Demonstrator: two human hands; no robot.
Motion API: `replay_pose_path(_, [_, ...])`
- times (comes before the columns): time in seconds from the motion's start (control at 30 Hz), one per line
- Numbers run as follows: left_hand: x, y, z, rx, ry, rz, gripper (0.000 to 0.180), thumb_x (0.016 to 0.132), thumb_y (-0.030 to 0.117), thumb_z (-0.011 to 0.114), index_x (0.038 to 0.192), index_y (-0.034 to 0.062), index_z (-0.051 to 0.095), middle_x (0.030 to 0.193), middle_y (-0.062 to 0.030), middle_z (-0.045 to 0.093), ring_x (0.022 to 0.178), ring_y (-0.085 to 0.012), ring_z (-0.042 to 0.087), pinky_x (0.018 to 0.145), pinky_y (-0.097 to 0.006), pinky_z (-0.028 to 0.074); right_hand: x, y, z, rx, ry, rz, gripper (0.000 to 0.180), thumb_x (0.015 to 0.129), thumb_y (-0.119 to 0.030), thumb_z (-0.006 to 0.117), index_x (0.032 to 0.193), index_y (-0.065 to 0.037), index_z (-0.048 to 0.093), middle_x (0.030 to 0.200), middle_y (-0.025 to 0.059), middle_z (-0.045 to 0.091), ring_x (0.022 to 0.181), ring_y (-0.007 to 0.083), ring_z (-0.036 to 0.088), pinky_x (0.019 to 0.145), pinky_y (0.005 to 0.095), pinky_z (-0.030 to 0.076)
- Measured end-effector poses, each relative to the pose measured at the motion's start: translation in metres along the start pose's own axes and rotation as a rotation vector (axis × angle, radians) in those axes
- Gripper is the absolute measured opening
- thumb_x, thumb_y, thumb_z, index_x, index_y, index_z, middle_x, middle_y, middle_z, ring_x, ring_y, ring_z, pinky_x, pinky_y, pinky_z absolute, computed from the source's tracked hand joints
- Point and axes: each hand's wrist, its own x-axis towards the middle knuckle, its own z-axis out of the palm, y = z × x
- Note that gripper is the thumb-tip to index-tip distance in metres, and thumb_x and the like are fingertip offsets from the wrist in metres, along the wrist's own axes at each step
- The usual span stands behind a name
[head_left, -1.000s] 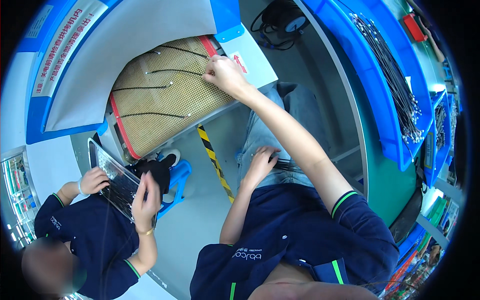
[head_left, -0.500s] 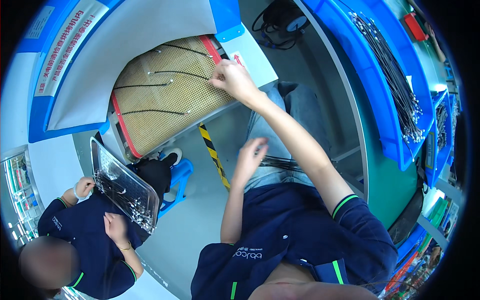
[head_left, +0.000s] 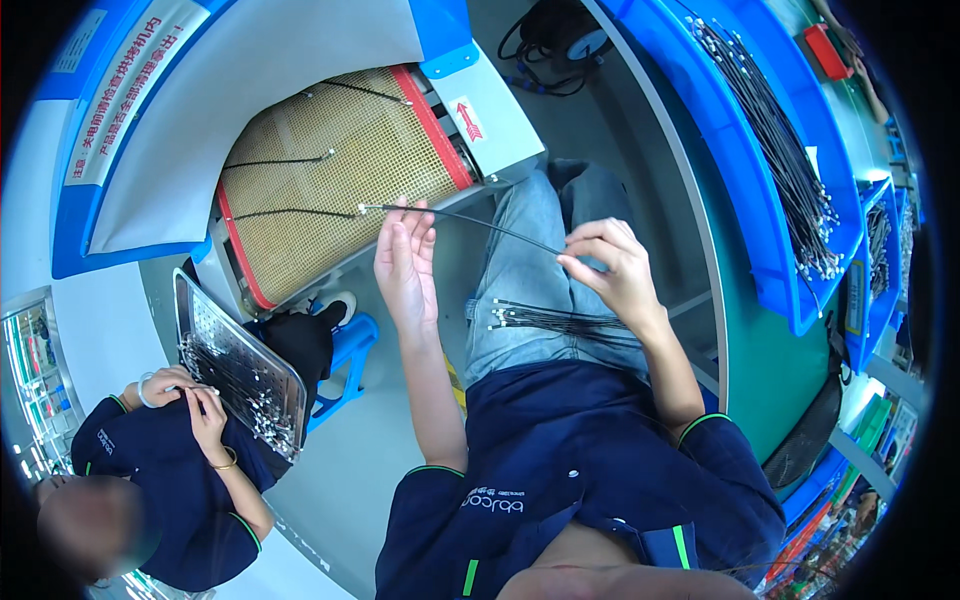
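At the far left a seated co-worker in a dark blue top steadies a perforated metal tray (head_left: pixel 240 365), flat and shiny, with a tangle of thin dark cables heaped along its lower edge; the co-worker's hands (head_left: pixel 190 395) rest at that edge. Above it lies a tan woven mesh belt (head_left: pixel 320 190), finely gridded and edged with red strips, carrying three thin black cables laid across it, each ending in a small pale tip.

The person's left hand (head_left: pixel 405 265) is raised just beside the belt's near edge, palm flat and fingers extended almost straight, close together; the grip is loose, the fingertips only touching the pale-tipped end of a thin black cable (head_left: pixel 470 222). That cable is slender, stiff-looking and smooth. Its long axis runs from upper left to lower right, the tipped end pointing left toward the belt, the other end reaching the right hand (head_left: pixel 610 265). There the thumb and forefinger are pinched together on the cable, the remaining fingers curled loosely.

Below the right hand a bundle of similar cables (head_left: pixel 560 320) lies across the lap on blue denim, running left to right. Farther right, a blue bin (head_left: pixel 760 200) on the green desk (head_left: pixel 745 380) holds many more long cables.
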Motion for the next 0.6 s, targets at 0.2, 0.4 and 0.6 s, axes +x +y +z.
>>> replay_pose_path(0.2, [0.0,-0.005,0.002,-0.073,0.009,0.042,0.027,0.097,0.013,0.049,0.119,-0.0028,0.053,0.114,-0.0158,0.06,0.1,-0.0178,0.06,0.086,-0.027,0.052,-0.018,0.001,-0.01,-0.035,-0.002,-0.01,0.015,0.069,-0.013,0.078,0.076,-0.008,0.066,0.087,0.0006,0.063,0.078,0.0172,0.058,0.073,0.0301,0.042])
replay_pose_path(0.4, [-0.004,-0.006,0.001,-0.151,0.05,0.026,0.023,0.095,0.01,0.052,0.114,-0.0025,0.056,0.111,-0.0147,0.062,0.098,-0.0187,0.062,0.086,-0.028,0.053,-0.023,0.0,-0.012,-0.053,-0.007,-0.028,0.014,0.069,-0.012,0.078,0.076,-0.008,0.067,0.086,0.0001,0.063,0.075,0.0169,0.057,0.073,0.0305,0.041])
replay_pose_path(0.6, [-0.003,-0.007,-0.002,-0.266,0.019,-0.015,0.023,0.095,0.011,0.053,0.114,-0.0015,0.056,0.111,-0.014,0.062,0.099,-0.0191,0.062,0.087,-0.029,0.053,-0.025,0.0,-0.014,-0.061,0.009,-0.049,0.014,0.068,-0.012,0.078,0.075,-0.008,0.067,0.086,0.0003,0.064,0.075,0.0167,0.057,0.074,0.0308,0.041])
